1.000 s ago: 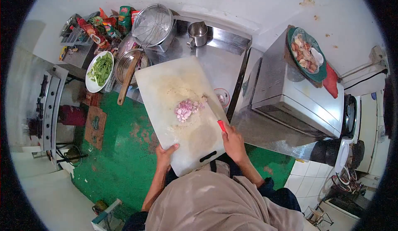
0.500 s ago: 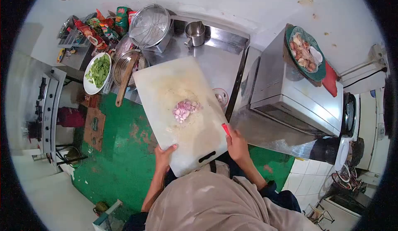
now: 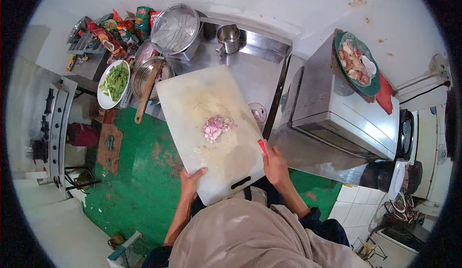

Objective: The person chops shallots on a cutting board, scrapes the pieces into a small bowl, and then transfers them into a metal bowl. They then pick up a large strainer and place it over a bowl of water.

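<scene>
Kitchen, head view: white wall along far side, worn green floor below, steel counter at far middle. Pale cutting board at center, far end over counter, near end up against person in beige top. Small heap of chopped pinkish-purple pieces on board, roughly mid-surface, a few strays toward right.

Holding board at near left edge with left hand: thumb on top face, remaining fingers hidden underneath. Gripping red-handled knife in right hand, fingers closed around handle, just beside board's right edge. Can't make out blade clearly against board. Chopped pieces well apart from both hands.

Far left of board: wire strainer, metal pot, long wooden handle across pot, white dish with cut greens, cluster of packets behind. Steel pitcher standing beyond board on counter. Small bowl partly hidden by right edge of board. To right: silver appliance with green plate and red cloth on top. Stove at left.
</scene>
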A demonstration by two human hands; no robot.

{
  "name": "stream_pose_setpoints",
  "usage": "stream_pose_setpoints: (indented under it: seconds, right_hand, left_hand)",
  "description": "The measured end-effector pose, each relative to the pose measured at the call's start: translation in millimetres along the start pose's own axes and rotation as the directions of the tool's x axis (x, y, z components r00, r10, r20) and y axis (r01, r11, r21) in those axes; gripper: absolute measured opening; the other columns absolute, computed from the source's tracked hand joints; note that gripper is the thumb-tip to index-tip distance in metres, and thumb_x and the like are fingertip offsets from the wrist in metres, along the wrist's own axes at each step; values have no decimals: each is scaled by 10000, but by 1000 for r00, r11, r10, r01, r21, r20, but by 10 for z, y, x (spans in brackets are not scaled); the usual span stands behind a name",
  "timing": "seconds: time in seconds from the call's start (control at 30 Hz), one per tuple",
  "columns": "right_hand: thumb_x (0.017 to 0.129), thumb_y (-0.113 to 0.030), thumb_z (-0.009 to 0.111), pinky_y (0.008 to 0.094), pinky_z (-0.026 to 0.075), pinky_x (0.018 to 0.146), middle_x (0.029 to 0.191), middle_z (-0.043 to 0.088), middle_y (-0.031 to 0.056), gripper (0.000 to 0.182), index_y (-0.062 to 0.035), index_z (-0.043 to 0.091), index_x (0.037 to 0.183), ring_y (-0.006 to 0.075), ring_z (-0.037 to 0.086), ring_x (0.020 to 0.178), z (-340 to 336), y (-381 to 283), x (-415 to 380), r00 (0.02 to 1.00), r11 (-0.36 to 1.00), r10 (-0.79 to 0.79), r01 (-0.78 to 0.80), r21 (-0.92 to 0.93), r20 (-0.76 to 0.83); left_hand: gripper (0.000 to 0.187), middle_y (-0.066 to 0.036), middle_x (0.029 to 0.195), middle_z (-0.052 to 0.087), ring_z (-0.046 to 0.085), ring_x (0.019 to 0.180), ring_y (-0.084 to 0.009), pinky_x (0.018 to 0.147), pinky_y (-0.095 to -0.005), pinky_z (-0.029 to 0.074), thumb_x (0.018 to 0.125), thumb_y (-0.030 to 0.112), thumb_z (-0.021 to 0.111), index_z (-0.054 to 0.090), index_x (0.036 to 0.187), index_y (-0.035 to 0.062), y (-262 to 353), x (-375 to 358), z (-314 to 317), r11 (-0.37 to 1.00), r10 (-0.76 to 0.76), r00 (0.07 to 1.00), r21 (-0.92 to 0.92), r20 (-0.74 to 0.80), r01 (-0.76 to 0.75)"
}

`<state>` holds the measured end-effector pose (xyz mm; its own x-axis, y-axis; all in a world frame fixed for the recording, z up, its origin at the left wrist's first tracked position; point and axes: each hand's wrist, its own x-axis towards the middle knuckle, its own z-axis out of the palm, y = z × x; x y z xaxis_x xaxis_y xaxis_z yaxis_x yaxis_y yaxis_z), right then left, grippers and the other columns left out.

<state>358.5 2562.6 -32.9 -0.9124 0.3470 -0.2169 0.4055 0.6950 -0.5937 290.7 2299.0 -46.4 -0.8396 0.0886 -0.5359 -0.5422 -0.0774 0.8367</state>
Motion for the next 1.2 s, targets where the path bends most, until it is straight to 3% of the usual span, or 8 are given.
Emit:
stream_pose_setpoints:
  seconds: [0.1, 0.2, 0.4, 0.5, 0.7, 1.0, 1.07, 1.2]
  right_hand:
    - [876, -115, 502, 498, 462, 767, 1002, 533, 238, 467, -69, 404, 1331, 425, 563, 881, -88, 13, 71, 994, 991, 107, -107, -80, -4]
    - [876, -117, 501, 495, 463, 773, 1010, 532, 246, 465, -58, 405, 1327, 425, 562, 887, -32, 165, 58, 995, 997, 10, -17, -75, -98]
    - [872, -113, 502, 493, 452, 779, 1010, 534, 259, 451, -44, 424, 1311, 426, 555, 898, -42, 165, 50, 998, 996, 60, -60, -72, 0]
    - [863, -114, 516, 477, 454, 782, 983, 540, 235, 443, -57, 451, 1297, 413, 558, 877, -118, 181, -45, 995, 998, -52, 49, -45, -87]
    - [866, -122, 513, 429, 456, 697, 899, 532, 170, 409, -100, 509, 1274, 338, 559, 798, -190, 25, -269, 980, 977, -197, 196, 77, 1]
    - [849, -116, 530, 433, 488, 680, 921, 535, 165, 453, -61, 461, 1294, 335, 578, 809, -148, 6, -268, 993, 992, -117, 117, -42, -12]
    - [853, -115, 518, 443, 481, 685, 925, 534, 179, 447, -49, 459, 1291, 351, 573, 818, -156, 43, -276, 995, 995, -94, 94, -17, -13]
    - [858, -106, 499, 449, 469, 696, 924, 528, 207, 457, -32, 437, 1305, 380, 564, 824, -198, -36, -304, 997, 990, -73, 76, 117, -26]
  left_hand:
    - [441, -130, 994, 637, 628, 844, -223, 772, -365, 504, 706, 30, 717, 541, 1106, -32, -3, 0, -19, 1000, 4, 1000, -15, 8, -3]
    - [449, -132, 996, 636, 627, 849, -225, 769, -367, 506, 707, 31, 717, 538, 1114, -32, -39, 32, -46, 1000, -9, 1000, -14, 8, 9]
    - [557, -142, 1003, 616, 620, 840, -246, 759, -376, 510, 678, 117, 731, 493, 1159, -35, -20, 42, -39, 999, -23, 1000, 27, 11, 23]
    - [569, -144, 1006, 613, 620, 838, -251, 757, -378, 510, 677, 116, 731, 485, 1167, -35, 38, 22, -27, 999, -21, 1000, 32, 8, 21]
    - [583, -155, 1009, 610, 622, 844, -259, 756, -383, 511, 671, 116, 735, 480, 1171, -40, 74, 20, -13, 999, -54, 998, 7, 20, 54]
    - [505, -145, 978, 626, 627, 827, -239, 742, -368, 514, 689, 92, 725, 516, 1129, -40, 91, 12, -5, 999, -27, 999, 38, 41, 25]
    - [422, -136, 979, 639, 636, 821, -225, 756, -362, 515, 708, 35, 716, 551, 1087, -47, 82, 11, -17, 999, -48, 998, 14, 30, 47]
    - [462, -134, 974, 634, 631, 816, -226, 748, -366, 513, 695, 67, 727, 538, 1102, -40, 42, 28, -26, 1000, -26, 999, 14, 37, 26]
